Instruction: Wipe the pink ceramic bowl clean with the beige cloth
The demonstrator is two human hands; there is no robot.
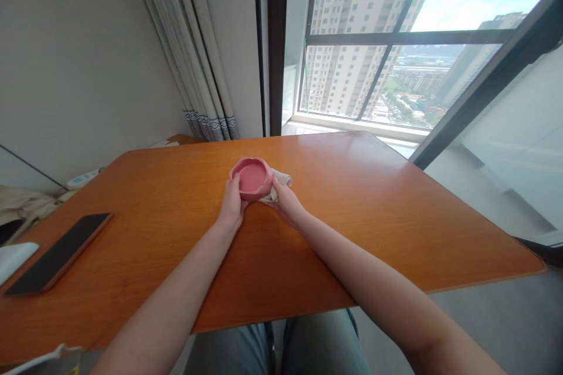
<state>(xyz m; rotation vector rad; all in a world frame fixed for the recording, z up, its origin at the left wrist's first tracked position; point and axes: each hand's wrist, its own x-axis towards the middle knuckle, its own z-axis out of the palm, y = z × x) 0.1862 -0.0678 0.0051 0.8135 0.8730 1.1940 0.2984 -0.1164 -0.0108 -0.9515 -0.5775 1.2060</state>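
A small pink bowl (252, 178) with a wavy rim sits near the middle of the orange wooden table (352, 205). My left hand (231, 205) grips the bowl's near left side. My right hand (285, 199) presses a crumpled white cloth (280, 181) against the bowl's right side. Both forearms reach forward over the table. The bowl's inside looks bare.
A dark phone (59, 253) lies at the table's left. A white object (13, 258) sits at the far left edge. A grey curtain (197, 47) hangs behind, and a large window (396, 41) is at the back right. My knees show below the near edge.
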